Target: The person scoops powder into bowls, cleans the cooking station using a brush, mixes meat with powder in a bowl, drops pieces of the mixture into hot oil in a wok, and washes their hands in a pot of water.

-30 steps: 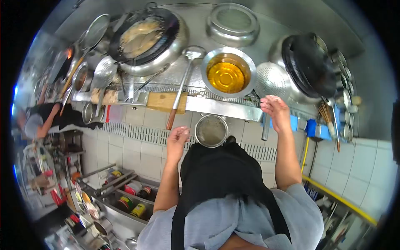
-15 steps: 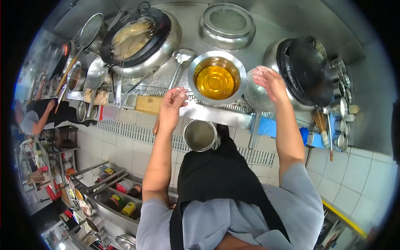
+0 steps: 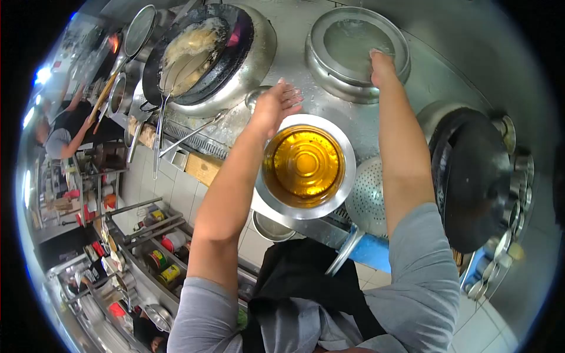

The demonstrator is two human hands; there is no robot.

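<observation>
My right hand (image 3: pixel 382 66) reaches over the far metal pot (image 3: pixel 321 47) of cloudy water. Its fingers are at or in the water and mostly hidden. My left hand (image 3: pixel 278 107) is held palm inward with fingers stretched and spread, white residue on them, and holds nothing. Beneath it, close to me, sits a wide-rimmed metal pot (image 3: pixel 348 154) of clear golden oil. A ladle's bowl (image 3: pixel 253 97) lies just behind the left hand, partly covered by it. The perforated skimmer (image 3: pixel 368 197) lies right of the oil pot, under my right forearm.
At the left, pale food froths in a black wok (image 3: pixel 154 73) with a wire skimmer (image 3: pixel 168 82) in it. A dark wok (image 3: pixel 474 182) stands tilted at the right. Several small metal containers (image 3: pixel 518 176) line the right edge. Another person (image 3: pixel 67 132) stands at the far left.
My right hand has moved forward from beside the perforated skimmer to the water pot. My left hand has moved forward and right, its fingers spreading. The view has shifted.
</observation>
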